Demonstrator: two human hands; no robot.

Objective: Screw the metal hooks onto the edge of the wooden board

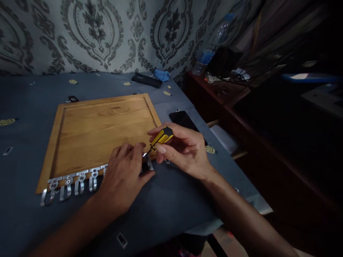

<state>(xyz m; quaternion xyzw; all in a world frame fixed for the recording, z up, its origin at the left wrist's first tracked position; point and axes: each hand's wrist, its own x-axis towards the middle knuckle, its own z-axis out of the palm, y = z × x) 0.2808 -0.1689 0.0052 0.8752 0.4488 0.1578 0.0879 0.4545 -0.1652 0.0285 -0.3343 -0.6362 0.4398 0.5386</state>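
A wooden board (102,132) lies flat on a table covered with dark blue cloth (24,150). Several metal hooks (68,184) are fixed in a row along its near edge. My right hand (184,150) is closed around a yellow and black screwdriver (160,138), its tip pointing down at a hook (149,165) at the board's near right corner. My left hand (124,175) rests on the board's near edge, fingers curled and pressing down beside that hook, right next to the screwdriver tip.
A black phone (183,119) lies right of the board. A dark flat case (147,80) and a blue cloth (162,75) sit at the far edge by the patterned wall. A dark wooden shelf (214,89) with a plastic bottle (211,50) stands to the right.
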